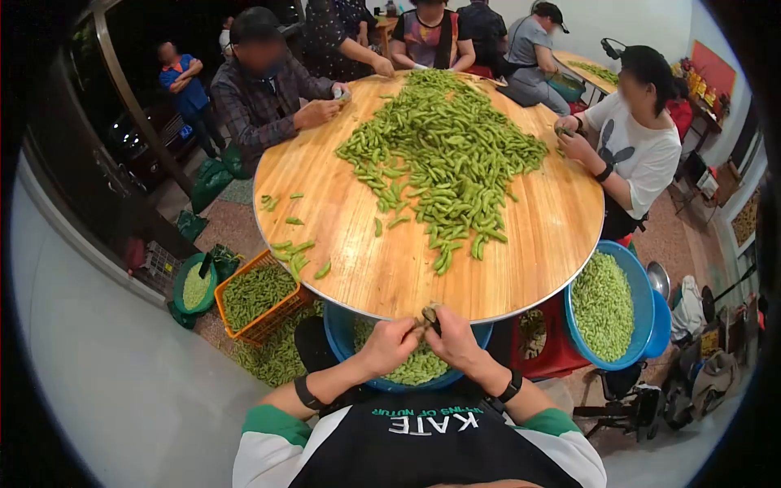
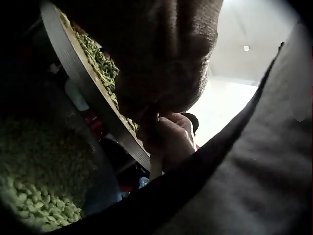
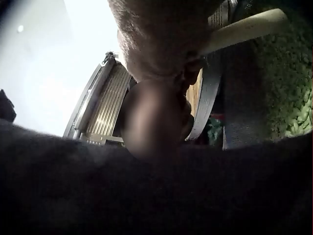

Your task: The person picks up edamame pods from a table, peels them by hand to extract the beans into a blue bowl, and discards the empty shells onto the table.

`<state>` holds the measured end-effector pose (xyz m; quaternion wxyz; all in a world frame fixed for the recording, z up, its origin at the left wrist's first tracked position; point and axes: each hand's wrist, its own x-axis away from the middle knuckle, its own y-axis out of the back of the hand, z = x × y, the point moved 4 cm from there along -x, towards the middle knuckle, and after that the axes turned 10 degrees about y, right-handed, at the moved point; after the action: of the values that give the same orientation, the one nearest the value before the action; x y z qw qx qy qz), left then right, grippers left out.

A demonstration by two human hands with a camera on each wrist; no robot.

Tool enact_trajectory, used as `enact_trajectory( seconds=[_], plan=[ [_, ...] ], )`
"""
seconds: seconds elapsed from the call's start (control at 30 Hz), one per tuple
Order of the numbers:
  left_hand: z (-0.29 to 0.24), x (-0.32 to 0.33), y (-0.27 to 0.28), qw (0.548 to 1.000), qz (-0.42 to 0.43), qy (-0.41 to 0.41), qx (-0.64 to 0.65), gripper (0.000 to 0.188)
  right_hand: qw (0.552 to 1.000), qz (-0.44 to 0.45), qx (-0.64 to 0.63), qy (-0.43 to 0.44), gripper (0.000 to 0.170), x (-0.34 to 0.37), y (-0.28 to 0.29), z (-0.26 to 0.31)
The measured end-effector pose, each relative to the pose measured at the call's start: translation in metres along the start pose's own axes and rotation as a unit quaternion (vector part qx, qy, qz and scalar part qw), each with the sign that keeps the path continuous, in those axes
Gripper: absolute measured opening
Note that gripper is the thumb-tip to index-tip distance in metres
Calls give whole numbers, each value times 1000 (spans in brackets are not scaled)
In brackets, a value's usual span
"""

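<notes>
Both hands meet fingertip to fingertip at the near edge of the round wooden table [image 1: 350, 289], above a blue tub [image 1: 335, 337] of shelled green beans [image 1: 419, 368]. A small greenish-brown piece [image 1: 429, 311] shows between them; I cannot tell whether it is a pod. My left hand [image 1: 389, 346] pinches at it from the left, thumb and fingers curled. Curled likewise, my right hand [image 1: 457, 337] grips it from the other side. In the right wrist view a pale narrow strip [image 3: 247, 32] sticks out from under the right hand. Green bean pods [image 1: 455, 154] lie heaped on the table.
Loose pods [image 1: 293, 252] lie along the table's left edge. An orange crate [image 1: 260, 325] of pods stands at lower left, by a green basin [image 1: 194, 285]. A second blue tub [image 1: 648, 301] of shelled beans is at right. Several people sit or stand around the table.
</notes>
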<state>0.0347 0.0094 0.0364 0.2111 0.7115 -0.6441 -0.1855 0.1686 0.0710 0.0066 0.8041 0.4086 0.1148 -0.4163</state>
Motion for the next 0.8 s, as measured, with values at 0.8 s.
enact_trajectory(
  seconds=[0.8],
  plan=[
    [33, 34, -10, 993, 6, -20, 116, 29, 999, -9, -32, 30, 22, 17, -9, 4]
  ],
)
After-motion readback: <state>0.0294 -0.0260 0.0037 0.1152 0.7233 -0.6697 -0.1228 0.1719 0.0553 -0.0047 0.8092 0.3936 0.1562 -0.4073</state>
